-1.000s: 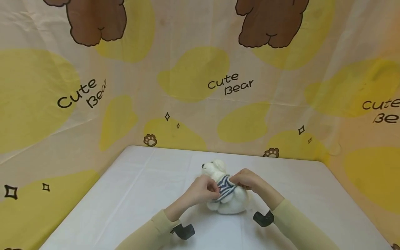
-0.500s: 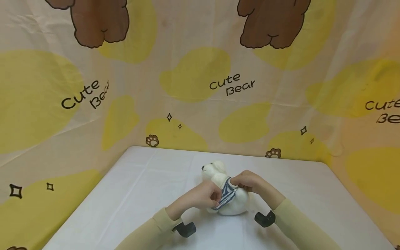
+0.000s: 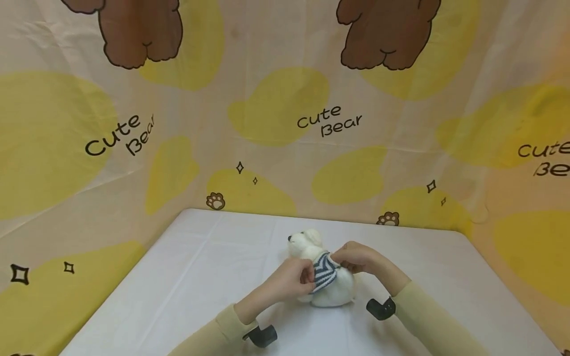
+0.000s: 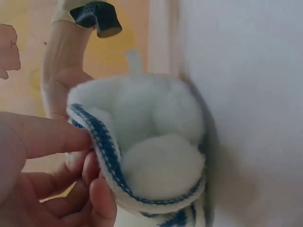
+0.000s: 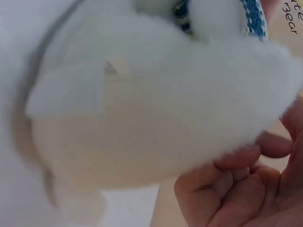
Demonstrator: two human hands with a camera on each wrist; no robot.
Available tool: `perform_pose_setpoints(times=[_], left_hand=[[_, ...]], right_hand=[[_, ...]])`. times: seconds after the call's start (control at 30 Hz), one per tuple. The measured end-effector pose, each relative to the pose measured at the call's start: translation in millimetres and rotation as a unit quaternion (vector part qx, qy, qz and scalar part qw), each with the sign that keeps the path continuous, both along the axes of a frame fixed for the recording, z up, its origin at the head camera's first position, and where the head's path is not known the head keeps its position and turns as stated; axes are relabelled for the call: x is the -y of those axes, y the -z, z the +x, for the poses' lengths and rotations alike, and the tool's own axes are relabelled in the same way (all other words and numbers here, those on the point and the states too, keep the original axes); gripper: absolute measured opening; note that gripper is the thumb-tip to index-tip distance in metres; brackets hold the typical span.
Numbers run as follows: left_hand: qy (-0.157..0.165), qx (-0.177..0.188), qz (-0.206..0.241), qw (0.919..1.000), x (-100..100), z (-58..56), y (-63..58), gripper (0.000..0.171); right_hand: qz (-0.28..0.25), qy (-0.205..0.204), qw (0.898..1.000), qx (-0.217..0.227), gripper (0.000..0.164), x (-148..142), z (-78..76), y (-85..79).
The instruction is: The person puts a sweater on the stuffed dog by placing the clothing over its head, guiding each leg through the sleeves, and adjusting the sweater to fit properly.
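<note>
A white plush bear (image 3: pixel 339 291) sits on the white table, facing left in the head view. It wears a blue-and-white striped knitted sweater (image 3: pixel 326 272). My left hand (image 3: pixel 295 279) pinches the sweater's hem at the near side; in the left wrist view the hem (image 4: pixel 111 156) stands away from the white fur between thumb and fingers. On the far side, my right hand (image 3: pixel 358 257) pinches the sweater's upper edge with curled fingers. The right wrist view has the bear's furry underside (image 5: pixel 142 118) covering those fingertips, with a small tag (image 5: pixel 68 92) on it.
Black wrist-worn cameras (image 3: pixel 262 336) hang below both sleeves. The white table (image 3: pixel 200 277) meets a yellow-patterned cloth backdrop (image 3: pixel 276 173) at its back and left. Table surface extends around the bear.
My left hand first drew the hem down, then came up slightly, and the stripes now lie spread across the bear's side. My right hand stays near the same spot, shifted slightly right.
</note>
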State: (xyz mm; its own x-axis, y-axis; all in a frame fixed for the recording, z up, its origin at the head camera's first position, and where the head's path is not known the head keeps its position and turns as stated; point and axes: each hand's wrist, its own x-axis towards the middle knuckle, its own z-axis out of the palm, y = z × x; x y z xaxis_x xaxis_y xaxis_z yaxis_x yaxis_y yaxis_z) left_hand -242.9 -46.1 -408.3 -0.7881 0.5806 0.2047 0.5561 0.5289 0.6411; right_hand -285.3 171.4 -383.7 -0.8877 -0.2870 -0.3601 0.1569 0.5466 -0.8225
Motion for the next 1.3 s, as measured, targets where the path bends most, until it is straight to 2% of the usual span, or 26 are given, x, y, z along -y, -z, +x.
perform_pose_setpoints(times=[0.13, 0.2, 0.27, 0.37, 0.47, 0.53, 0.63, 0.87, 1.03, 1.17, 1.3], left_hand=[[-0.01, 0.049, 0.053, 0.9973, -1, 3.5, -7.2, 0.017], [-0.019, 0.066, 0.084, 0.9941, -3, 4.6, -7.1, 0.02], [-0.028, 0.053, 0.1, 0.9932, -6, 6.4, -4.4, 0.024], [-0.037, -0.005, 0.094, 0.9949, -11, 9.2, 1.4, 0.031], [-0.043, -0.063, 0.077, 0.9941, -16, 10.7, 5.1, 0.03], [-0.041, -0.08, 0.081, 0.9927, -19, 11.2, 6.8, 0.026], [-0.034, -0.084, 0.097, 0.9911, -19, 11.2, 8.9, 0.019], [-0.025, -0.051, 0.136, 0.9891, -16, 12.1, 8.0, 0.013], [0.013, -0.045, 0.095, 0.9944, -16, 12.7, 2.7, 0.011], [0.025, -0.066, 0.037, 0.9968, -15, 12.9, 0.6, 0.01], [0.035, -0.071, 0.0, 0.9968, -11, 12.4, 1.5, 0.008]], right_hand=[[-0.002, -0.02, 1.0, 0.009, 0.023, -2, -2.2, -4.7], [-0.007, -0.024, 1.0, 0.018, 0.025, -3, -2.5, -5.4], [-0.012, -0.031, 0.999, 0.023, 0.024, -4, -2.3, -5.3], [-0.02, -0.05, 0.998, 0.026, 0.023, -5, -2.2, -5.0], [-0.024, -0.067, 0.997, 0.027, 0.023, -7, -2.4, -5.6], [-0.026, -0.077, 0.996, 0.029, 0.023, -7, -2.3, -6.5], [-0.027, -0.087, 0.995, 0.035, 0.024, -8, -2.2, -6.9], [-0.019, -0.101, 0.994, 0.029, 0.028, -3, -2.5, -7.9], [0.0, -0.083, 0.996, 0.018, 0.031, 3, -1.7, -10.0], [0.006, -0.061, 0.998, 0.022, 0.029, 6, -1.1, -8.6], [-0.002, -0.051, 0.998, 0.036, 0.024, 5, -0.7, -5.9]])
